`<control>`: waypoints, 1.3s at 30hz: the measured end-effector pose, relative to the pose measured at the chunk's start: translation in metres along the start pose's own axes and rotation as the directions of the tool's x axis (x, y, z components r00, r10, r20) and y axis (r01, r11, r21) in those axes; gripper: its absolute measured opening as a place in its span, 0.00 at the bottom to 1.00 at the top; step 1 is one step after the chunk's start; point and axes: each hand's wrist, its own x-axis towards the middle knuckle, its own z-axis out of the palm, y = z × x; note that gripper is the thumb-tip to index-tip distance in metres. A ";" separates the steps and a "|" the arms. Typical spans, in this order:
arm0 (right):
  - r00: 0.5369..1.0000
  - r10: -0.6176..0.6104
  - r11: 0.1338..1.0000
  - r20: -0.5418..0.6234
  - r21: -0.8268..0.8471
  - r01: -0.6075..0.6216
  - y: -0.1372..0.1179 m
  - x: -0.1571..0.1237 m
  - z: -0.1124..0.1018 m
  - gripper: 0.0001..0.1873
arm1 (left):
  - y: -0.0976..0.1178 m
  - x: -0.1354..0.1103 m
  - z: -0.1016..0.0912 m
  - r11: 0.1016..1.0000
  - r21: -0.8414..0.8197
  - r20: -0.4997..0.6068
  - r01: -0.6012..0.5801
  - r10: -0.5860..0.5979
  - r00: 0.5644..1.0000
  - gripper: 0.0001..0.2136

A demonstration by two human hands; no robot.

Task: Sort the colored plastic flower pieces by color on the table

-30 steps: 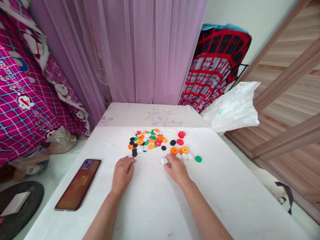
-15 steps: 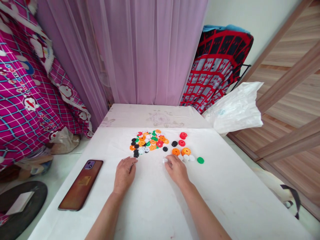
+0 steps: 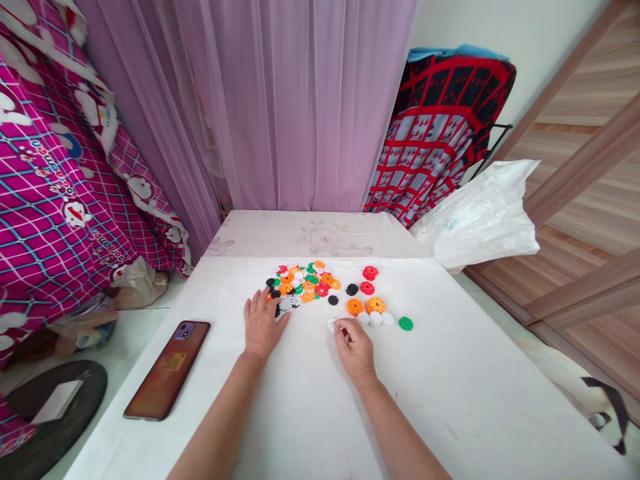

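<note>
A loose pile of plastic snowflake discs (image 3: 307, 280) in orange, green, red, white and black lies on the white-covered table (image 3: 305, 413). My left hand (image 3: 263, 323) reaches to the pile's left edge, its fingers spread over a few black and orange discs and partly hiding them. My right hand (image 3: 356, 350) pinches a white disc (image 3: 331, 324) just above the cloth. Beyond that hand are sorted groups: white discs (image 3: 376, 319), orange discs (image 3: 375, 305), red discs (image 3: 367, 288), black discs (image 3: 352, 289) and a green disc (image 3: 406, 323).
A brown phone (image 3: 167, 370) lies face down at the table's left. A white plastic bag (image 3: 480, 217) hangs over the far right corner. Purple curtains (image 3: 300, 107) stand behind the table, and a wooden cabinet (image 3: 590, 200) is on the right.
My left hand has moved forward onto the left edge of the pile, and its fingers have spread. My right hand keeps its pinch on the white disc. The view has shifted slightly.
</note>
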 end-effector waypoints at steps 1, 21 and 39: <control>1.000 0.005 1.000 -0.007 0.011 -0.005 0.001 0.000 0.000 0.09 | 0.000 0.001 0.001 1.000 0.010 -0.002 0.009 -0.008 1.000 0.15; 0.951 -0.213 0.903 0.224 -0.326 0.279 -0.029 0.000 0.005 0.07 | -0.028 -0.033 -0.017 0.994 -0.086 -0.041 0.060 -0.063 0.997 0.13; 0.945 0.000 0.904 0.326 -0.405 0.140 -0.055 0.025 0.034 0.15 | -0.028 -0.029 -0.026 0.986 -0.021 0.131 0.166 -0.162 0.978 0.15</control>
